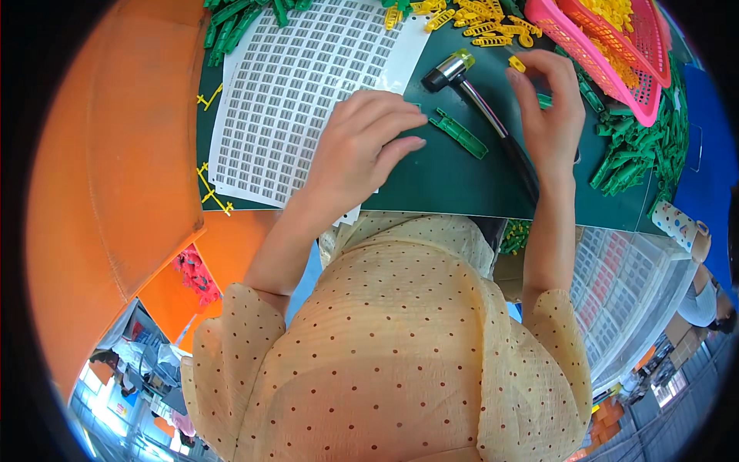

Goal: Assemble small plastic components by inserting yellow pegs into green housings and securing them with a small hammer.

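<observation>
Between thumb and index finger, my right hand [550, 112] pinches a small yellow plastic piece [516, 64]. My left hand [362, 142] hovers over the edge of a white sticker sheet [269, 108], fingers apart and nothing visible in them. Just right of it, a long green plastic part [459, 133] lies alone on the green tabletop [431, 181]. A mallet [481, 104] with a yellow-tipped head rests between my hands, its black handle pointing toward me. The handle's end passes beside my right wrist.
Yellow pieces [493, 23] lie scattered at the back. Pink baskets [616, 65] of yellow pieces stand at the back right, by a heap of green parts [639, 146]. More green parts [231, 27] lie back left. An orange panel [115, 154] borders the table's left side.
</observation>
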Action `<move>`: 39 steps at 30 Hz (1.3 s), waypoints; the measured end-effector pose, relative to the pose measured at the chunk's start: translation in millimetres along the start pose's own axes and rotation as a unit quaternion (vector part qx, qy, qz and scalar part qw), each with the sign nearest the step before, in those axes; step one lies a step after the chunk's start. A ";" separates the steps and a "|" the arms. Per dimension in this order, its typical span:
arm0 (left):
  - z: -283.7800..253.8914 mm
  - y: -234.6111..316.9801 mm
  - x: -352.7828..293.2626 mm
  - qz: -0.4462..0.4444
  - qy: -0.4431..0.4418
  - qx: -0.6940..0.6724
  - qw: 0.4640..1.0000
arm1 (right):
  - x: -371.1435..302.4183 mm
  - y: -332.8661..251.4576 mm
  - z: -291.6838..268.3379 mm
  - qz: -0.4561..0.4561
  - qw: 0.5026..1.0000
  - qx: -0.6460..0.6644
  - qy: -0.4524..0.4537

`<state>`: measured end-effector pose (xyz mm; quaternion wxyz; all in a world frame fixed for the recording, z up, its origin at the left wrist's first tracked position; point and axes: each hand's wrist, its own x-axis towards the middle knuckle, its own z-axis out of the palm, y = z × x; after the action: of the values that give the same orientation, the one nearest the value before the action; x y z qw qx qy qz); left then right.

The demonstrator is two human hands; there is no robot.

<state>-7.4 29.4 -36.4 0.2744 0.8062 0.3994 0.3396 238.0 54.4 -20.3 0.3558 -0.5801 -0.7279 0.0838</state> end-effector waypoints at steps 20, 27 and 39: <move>20.5 33.9 10.9 -0.276 0.000 -0.472 0.838 | -60.7 -51.4 13.1 0.204 0.818 0.536 -0.048; 25.0 20.5 14.9 -0.091 0.036 -0.237 0.967 | -65.0 -46.3 16.1 0.169 0.845 0.506 -0.044; 21.3 23.3 10.7 -0.161 -0.040 -0.246 0.955 | -66.3 -39.2 9.9 0.180 0.859 0.477 -0.055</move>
<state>24.5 22.3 -29.4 0.5311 0.6515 0.4166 0.3463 206.1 -14.9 -34.5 0.5272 -0.4551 -0.5001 0.5146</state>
